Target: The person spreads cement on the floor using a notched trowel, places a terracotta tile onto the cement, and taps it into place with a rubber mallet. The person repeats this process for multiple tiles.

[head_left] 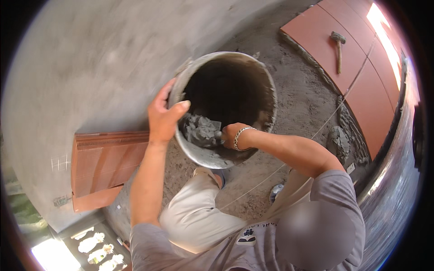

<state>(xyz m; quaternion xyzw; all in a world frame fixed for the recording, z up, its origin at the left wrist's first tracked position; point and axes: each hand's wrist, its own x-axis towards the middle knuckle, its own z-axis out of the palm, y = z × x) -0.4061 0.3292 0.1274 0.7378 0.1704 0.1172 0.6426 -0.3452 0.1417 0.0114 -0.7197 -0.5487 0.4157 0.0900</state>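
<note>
A round, mortar-smeared bucket (266, 90) stands tilted in the centre, dark inside. My left hand (165, 113) grips its left rim, thumb over the edge. My right hand (233, 135), with a chain bracelet at the wrist, is inside the bucket, closed on what appears to be a trowel (217, 125), its handle hidden by my fingers. A lump of wet grey mortar (199, 131) lies on the blade, against the bucket's inner wall.
Stacked terracotta tiles (104, 167) lean on the grey wall (90, 67) at left. Laid tiles (366, 117) at right carry a hammer (339, 54). A string (334, 113) crosses the rough floor (298, 90); a mortar pile (338, 140) sits beside the tile edge.
</note>
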